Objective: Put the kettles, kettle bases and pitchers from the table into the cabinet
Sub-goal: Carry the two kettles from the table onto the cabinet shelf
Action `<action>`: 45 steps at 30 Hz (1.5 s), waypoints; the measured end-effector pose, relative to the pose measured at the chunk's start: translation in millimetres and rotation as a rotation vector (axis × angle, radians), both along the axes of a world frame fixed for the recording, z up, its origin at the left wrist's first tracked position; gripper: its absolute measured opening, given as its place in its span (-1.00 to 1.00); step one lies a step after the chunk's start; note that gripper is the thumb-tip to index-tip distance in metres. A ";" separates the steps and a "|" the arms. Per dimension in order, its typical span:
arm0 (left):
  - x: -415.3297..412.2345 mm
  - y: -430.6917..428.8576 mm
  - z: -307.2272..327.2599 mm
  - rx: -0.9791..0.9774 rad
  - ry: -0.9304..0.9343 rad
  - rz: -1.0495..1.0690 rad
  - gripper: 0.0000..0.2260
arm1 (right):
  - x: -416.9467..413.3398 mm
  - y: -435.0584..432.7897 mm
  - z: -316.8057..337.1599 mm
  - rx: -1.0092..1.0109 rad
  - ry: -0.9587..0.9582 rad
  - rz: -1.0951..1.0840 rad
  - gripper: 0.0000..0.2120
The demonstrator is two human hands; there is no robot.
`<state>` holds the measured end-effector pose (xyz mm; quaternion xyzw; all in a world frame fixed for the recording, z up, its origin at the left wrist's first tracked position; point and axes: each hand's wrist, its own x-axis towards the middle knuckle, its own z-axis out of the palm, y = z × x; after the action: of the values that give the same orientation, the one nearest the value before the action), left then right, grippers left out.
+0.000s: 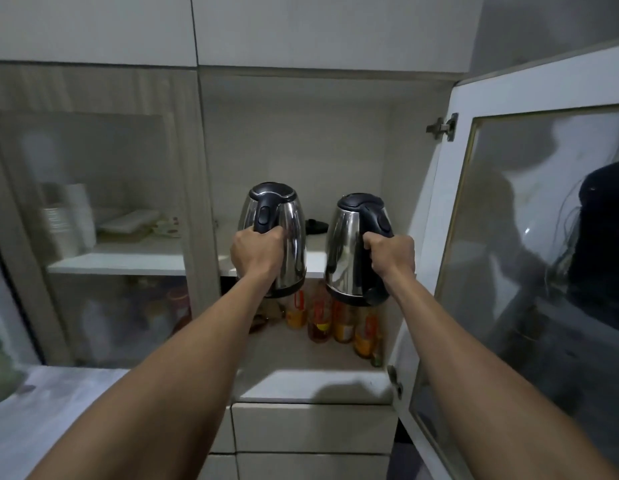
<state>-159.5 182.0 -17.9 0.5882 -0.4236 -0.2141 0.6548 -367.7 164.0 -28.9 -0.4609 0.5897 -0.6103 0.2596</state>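
Two bare arms reach forward into an open cabinet. The left hand [257,255] is wrapped tight around the dark handle of a steel kettle, the left kettle [280,233]. The right hand [391,255] grips the handle of a second steel kettle, the right kettle [349,247], the same way. Both kettles are upright, side by side but apart, held in the air in front of the edge of the upper shelf [315,252], their bottoms hanging lower than that edge.

The step in hand looks like carrying the kettles into the cabinet. Next, they would likely need lifting above the shelf edge, pushing in, and setting down.

A small dark object, perhaps a kettle base [316,226], lies at the back of that shelf between the kettles. Below, bottles [330,322] with orange labels stand on the lower shelf.

The cabinet's glass door [530,271] stands open at the right. To the left is a closed glass-fronted section with stacked white dishes [67,216] behind it. A pale counter [58,403] lies at lower left, with drawers beneath the cabinet. The room is dim.
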 end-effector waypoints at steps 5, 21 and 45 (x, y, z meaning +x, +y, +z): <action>-18.4 -55.8 10.5 0.009 -0.025 -0.001 -0.83 | -18.5 -57.3 13.5 -0.003 -0.003 -0.010 -0.81; -28.4 -244.6 29.3 0.022 -0.057 -0.021 -0.83 | -37.0 -242.5 29.8 0.008 -0.043 -0.046 -0.69; -72.7 -479.9 13.2 0.021 -0.018 0.002 -0.72 | -72.1 -473.1 6.8 -0.042 -0.113 -0.020 -0.76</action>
<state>-232.2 -298.0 -4.7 0.5974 -0.4266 -0.2128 0.6448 -439.8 -309.2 -22.1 -0.4253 0.5657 -0.6500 0.2767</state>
